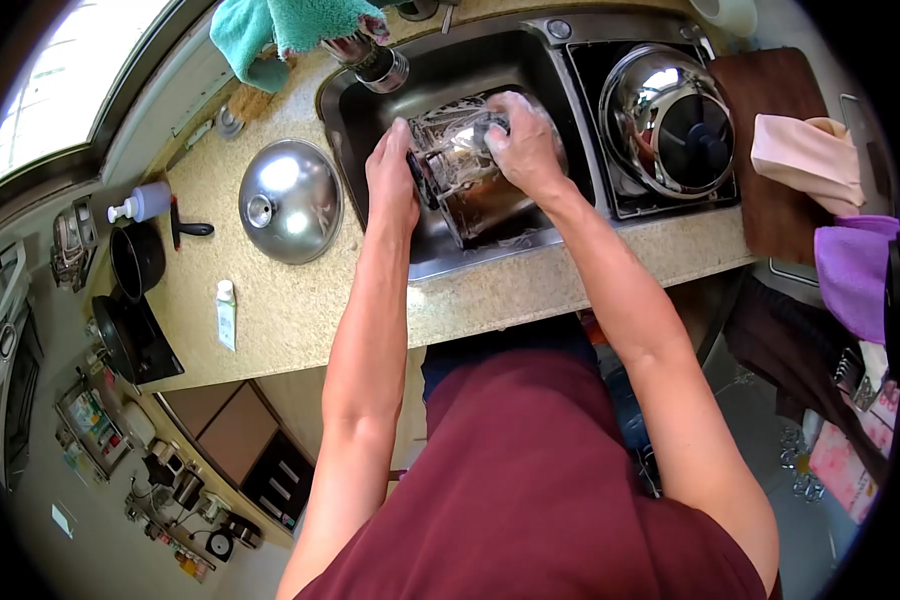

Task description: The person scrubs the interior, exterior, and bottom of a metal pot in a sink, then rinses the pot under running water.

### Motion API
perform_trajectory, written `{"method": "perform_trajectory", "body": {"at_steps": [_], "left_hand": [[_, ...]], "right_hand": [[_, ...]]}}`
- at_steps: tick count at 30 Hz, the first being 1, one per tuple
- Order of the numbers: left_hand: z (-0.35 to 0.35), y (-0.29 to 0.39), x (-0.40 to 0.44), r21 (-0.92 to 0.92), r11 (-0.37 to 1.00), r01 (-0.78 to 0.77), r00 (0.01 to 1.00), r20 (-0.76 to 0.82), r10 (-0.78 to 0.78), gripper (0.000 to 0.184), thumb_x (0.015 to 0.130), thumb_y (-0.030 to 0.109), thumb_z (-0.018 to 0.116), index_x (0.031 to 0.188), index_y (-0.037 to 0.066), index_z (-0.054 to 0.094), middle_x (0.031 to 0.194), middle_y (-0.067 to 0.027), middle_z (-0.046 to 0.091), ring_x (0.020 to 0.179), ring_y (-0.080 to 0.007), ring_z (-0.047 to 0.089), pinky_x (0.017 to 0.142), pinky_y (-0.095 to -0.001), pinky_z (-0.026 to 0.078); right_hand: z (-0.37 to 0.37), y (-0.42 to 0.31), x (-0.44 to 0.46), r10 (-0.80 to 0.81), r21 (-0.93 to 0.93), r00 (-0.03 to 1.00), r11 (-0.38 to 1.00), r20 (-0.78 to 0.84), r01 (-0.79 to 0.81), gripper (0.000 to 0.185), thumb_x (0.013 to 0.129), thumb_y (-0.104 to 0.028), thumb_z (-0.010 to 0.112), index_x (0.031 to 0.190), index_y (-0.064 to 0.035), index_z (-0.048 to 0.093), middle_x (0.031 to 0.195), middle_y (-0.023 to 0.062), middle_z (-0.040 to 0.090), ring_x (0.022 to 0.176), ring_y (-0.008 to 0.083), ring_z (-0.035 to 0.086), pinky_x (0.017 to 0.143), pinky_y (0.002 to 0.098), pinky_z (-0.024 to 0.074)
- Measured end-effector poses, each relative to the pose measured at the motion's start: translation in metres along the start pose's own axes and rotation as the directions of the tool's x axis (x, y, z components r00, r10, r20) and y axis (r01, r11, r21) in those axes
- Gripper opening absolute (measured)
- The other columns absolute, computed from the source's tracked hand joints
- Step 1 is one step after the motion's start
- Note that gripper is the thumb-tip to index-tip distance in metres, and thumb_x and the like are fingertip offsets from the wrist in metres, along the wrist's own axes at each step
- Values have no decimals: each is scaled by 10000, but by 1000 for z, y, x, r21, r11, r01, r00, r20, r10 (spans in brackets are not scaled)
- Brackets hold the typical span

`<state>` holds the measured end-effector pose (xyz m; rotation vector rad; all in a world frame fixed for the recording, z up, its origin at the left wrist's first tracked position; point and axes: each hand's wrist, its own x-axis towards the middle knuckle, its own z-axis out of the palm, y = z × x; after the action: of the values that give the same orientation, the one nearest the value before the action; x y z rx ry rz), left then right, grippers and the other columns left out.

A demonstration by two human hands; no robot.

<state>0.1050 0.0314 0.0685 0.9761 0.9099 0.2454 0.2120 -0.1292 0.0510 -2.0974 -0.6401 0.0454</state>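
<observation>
At sink (582,150), left hand (394,172) half open, right hand (525,142) curled, touching apparent pot (480,200)

1. Shiny, silver-coloured metal pot (470,175) with a rounded wall. Surface is wet and streaked with white suds; brownish tones show on its lower part.
2. Pose: tipped onto its side, inside the larger basin of the stainless-steel sink (440,262). The direction of its mouth cannot be determined.
3. Dark handle (423,182) projects from the pot's left side in the view, beside the fingers of the left hand (394,180), which steadies that side.
4. Small grey scrubber (486,127), mostly hidden under the fingers of the right hand (523,143). It lies against the pot's sudsy upper area; its full shape and material are not discernible.
</observation>
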Motion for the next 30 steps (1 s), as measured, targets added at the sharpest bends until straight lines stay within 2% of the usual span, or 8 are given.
{"method": "perform_trajectory", "body": {"at_steps": [2, 5, 6, 13, 19, 25, 28, 30], "left_hand": [[-4, -14, -12, 29, 992, -121, 992, 39, 120, 743, 1011, 326, 638, 1497, -138, 321, 1448, -211, 514, 1311, -232, 505, 1120, -350, 378], [1, -27, -35, 14, 1000, -21, 999, -42, 22, 373, 1051, 401, 551, 1133, 46, 629, 873, 38, 572, 752, -65, 516, 666, -221, 433], [3, -31, -34, 77, 994, -72, 997, -4, 73, 594, 1041, 518, 512, 1384, 33, 520, 745, 81, 451, 619, -27, 417, 528, -214, 349], [4, -28, -25, 196, 971, -137, 984, -85, 156, 424, 1077, 394, 457, 815, 77, 559, 696, 65, 411, 645, -71, 344, 565, -276, 298], [6, -23, -12, 221, 956, -191, 969, -114, 220, 409, 1071, 313, 452, 872, -10, 604, 781, 3, 531, 735, -124, 446, 669, -325, 416], [16, -22, -21, 167, 975, -146, 978, -122, 168, 398, 1074, 302, 459, 851, -1, 587, 763, 26, 497, 718, -95, 409, 640, -304, 381], [5, -32, -17, 310, 927, -212, 970, -48, 238, 392, 1075, 302, 462, 831, 17, 577, 744, 38, 470, 692, -91, 393, 615, -303, 360], [16, -24, -21, 275, 949, -154, 980, -82, 183, 388, 1075, 300, 464, 828, 23, 576, 736, 40, 460, 685, -90, 387, 607, -298, 354]], "right_hand": [[3, 13, 3, -125, -18, 992, 992, 17, 125, 179, 908, -166, 642, 1044, -51, 655, 940, 182, 683, 908, 386, 651, 803, 469, 516], [5, -11, -11, 40, -86, 974, 996, 221, -21, 184, 932, -184, 644, 1059, -55, 678, 983, 179, 696, 946, 380, 657, 824, 469, 522], [13, -14, -25, -281, -64, 942, 953, 183, 297, 181, 951, -195, 642, 1051, -57, 704, 994, 178, 704, 893, 368, 676, 784, 458, 540], [29, -31, -14, -230, 34, 937, 973, 262, 230, 144, 904, -102, 632, 1003, -77, 733, 909, 174, 679, 843, 372, 666, 742, 460, 541], [23, -26, -2, -161, 99, 799, 987, 579, 127, 118, 900, -108, 630, 969, -74, 720, 956, 154, 677, 865, 392, 657, 775, 484, 519], [17, -29, 2, -155, 92, 875, 988, 459, 126, 150, 937, -217, 610, 922, -106, 709, 995, 159, 698, 960, 398, 668, 824, 484, 529], [-7, -36, 15, -73, -85, 658, 975, 749, 205, 138, 933, -226, 615, 951, -116, 697, 998, 149, 702, 972, 396, 667, 789, 487, 544], [25, -13, 6, -182, -47, 817, 968, 548, 247, 135, 937, -212, 628, 985, -109, 700, 975, 142, 698, 942, 383, 666, 770, 471, 546]]}}
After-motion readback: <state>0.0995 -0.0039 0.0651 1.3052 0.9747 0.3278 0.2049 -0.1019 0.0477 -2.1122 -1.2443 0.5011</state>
